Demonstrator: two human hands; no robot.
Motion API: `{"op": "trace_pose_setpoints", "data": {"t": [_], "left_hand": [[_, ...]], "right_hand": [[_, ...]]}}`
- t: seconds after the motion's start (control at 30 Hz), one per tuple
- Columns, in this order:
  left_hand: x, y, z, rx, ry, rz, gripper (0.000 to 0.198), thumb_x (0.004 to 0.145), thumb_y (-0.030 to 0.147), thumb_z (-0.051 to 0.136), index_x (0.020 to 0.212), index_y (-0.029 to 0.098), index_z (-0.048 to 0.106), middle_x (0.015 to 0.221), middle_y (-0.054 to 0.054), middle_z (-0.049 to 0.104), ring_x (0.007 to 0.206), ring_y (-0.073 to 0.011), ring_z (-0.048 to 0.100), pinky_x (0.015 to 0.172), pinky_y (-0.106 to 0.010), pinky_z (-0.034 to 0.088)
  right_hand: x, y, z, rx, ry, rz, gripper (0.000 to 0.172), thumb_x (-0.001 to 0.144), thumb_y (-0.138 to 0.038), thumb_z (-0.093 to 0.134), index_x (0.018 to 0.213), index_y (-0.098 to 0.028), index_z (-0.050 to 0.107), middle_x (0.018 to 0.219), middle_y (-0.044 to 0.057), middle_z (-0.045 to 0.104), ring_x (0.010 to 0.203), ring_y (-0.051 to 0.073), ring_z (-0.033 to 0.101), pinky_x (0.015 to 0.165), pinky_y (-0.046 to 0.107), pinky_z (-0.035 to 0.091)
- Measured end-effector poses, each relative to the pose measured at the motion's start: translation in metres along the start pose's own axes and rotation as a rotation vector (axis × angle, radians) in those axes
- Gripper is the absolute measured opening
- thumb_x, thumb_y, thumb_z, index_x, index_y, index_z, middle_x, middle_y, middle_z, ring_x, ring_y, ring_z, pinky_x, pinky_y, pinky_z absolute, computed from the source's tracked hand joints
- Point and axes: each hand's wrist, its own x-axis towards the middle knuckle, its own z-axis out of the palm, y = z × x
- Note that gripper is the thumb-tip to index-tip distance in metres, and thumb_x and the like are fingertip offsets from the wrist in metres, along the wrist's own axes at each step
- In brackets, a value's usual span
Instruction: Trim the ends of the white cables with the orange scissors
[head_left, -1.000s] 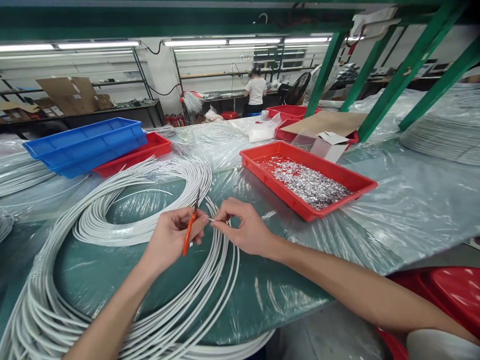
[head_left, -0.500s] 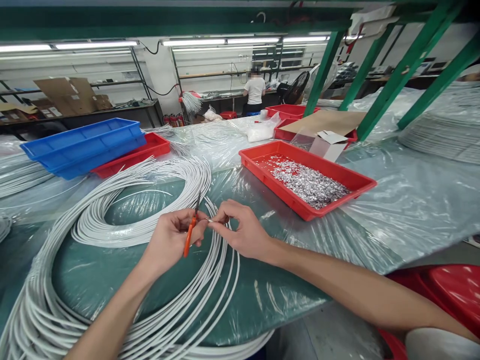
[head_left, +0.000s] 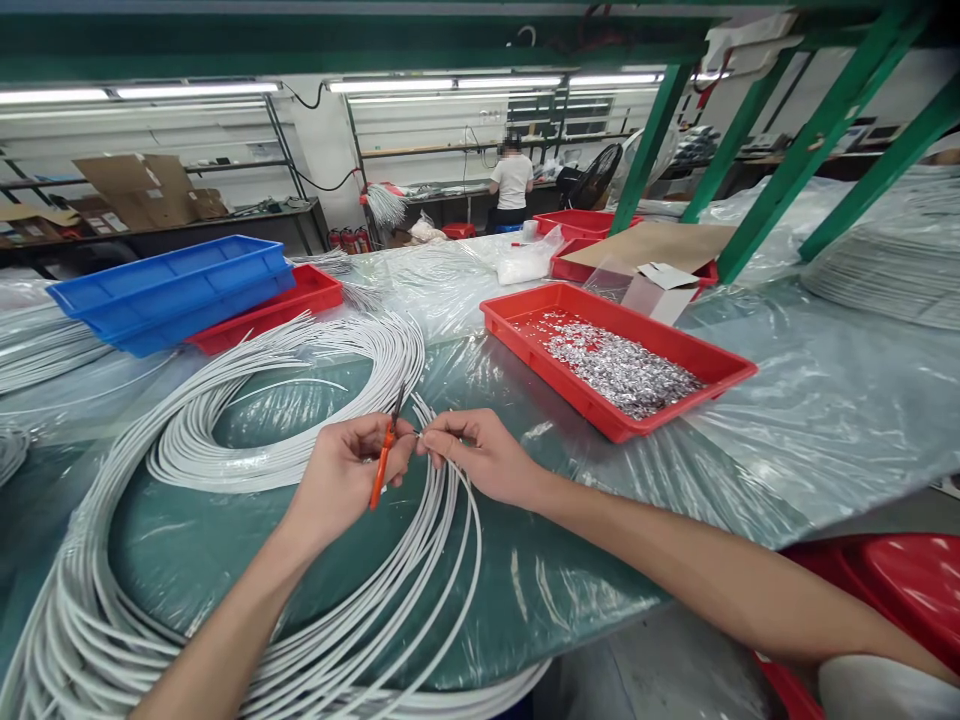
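My left hand (head_left: 341, 475) is closed around orange-handled snips (head_left: 381, 470), whose dark, narrow tip points up and away from me. Its thumb and forefinger also meet at a small end piece between the two hands, too small to make out. Fingertips of my right hand (head_left: 484, 455) pinch a white cable (head_left: 477, 530) close to its end, almost touching the left fingers. From there the cable curves down towards the front of the table. Beneath both hands lies a large coil of white cables (head_left: 82, 560), with loose ends near the right hand.
Right of the hands, a red tray (head_left: 555, 385) holds a heap of small shiny metal pieces (head_left: 622, 365). A blue tray (head_left: 172, 290) rests over another red tray (head_left: 307, 292) at left. Green posts (head_left: 780, 140) rise from the plastic-covered table (head_left: 570, 560). Farther back, a person (head_left: 512, 185) faces away.
My right hand's fingers have shifted slightly and closed more tightly around the cable end. The snips stay in my left hand, and the view has moved a little.
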Motion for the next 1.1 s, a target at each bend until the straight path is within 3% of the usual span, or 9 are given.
{"op": "trace_pose_setpoints", "data": {"t": [0.27,0.47,0.8,0.93,1.1], "left_hand": [[0.004,-0.003,-0.006,0.067,0.016,0.035,0.017,0.080,0.031,0.066,0.075,0.015,0.065,0.054,0.004,0.055,0.051,-0.0076,0.049,0.048,-0.016,0.038],[0.015,-0.012,-0.015,0.212,0.098,-0.046,0.025,0.074,0.036,0.068,0.064,0.015,0.058,0.053,0.003,0.051,0.051,-0.0097,0.046,0.047,-0.018,0.035],[0.024,-0.045,-0.029,0.458,0.124,0.083,0.037,0.079,0.038,0.062,0.058,0.018,0.040,0.052,0.005,0.038,0.050,-0.0082,0.035,0.046,-0.020,0.025],[0.022,-0.040,-0.026,0.413,0.124,0.107,0.031,0.080,0.038,0.062,0.062,0.017,0.049,0.056,0.004,0.042,0.053,-0.0087,0.038,0.048,-0.019,0.028],[0.017,-0.020,-0.018,0.200,0.099,0.024,0.025,0.074,0.037,0.070,0.071,0.014,0.061,0.060,0.003,0.051,0.057,-0.0098,0.046,0.051,-0.018,0.036]], "right_hand": [[0.000,-0.002,-0.002,0.308,-0.139,0.184,0.032,0.087,-0.042,0.063,0.079,-0.012,0.068,0.061,-0.002,0.052,0.062,0.010,0.046,0.066,0.026,0.034],[0.003,0.002,-0.006,0.416,-0.089,0.286,0.031,0.082,-0.042,0.069,0.080,-0.012,0.068,0.061,-0.001,0.052,0.061,0.011,0.043,0.062,0.026,0.030],[0.004,0.005,-0.006,0.501,-0.101,0.351,0.033,0.081,-0.044,0.070,0.077,-0.012,0.062,0.061,-0.002,0.047,0.059,0.009,0.039,0.062,0.026,0.030],[0.005,0.007,-0.007,0.588,-0.129,0.403,0.034,0.083,-0.044,0.070,0.076,-0.012,0.059,0.061,-0.004,0.042,0.058,0.009,0.040,0.064,0.026,0.032],[0.004,0.007,-0.006,0.610,-0.125,0.424,0.035,0.081,-0.043,0.072,0.076,-0.012,0.059,0.061,-0.004,0.042,0.057,0.008,0.038,0.062,0.025,0.031]]}}
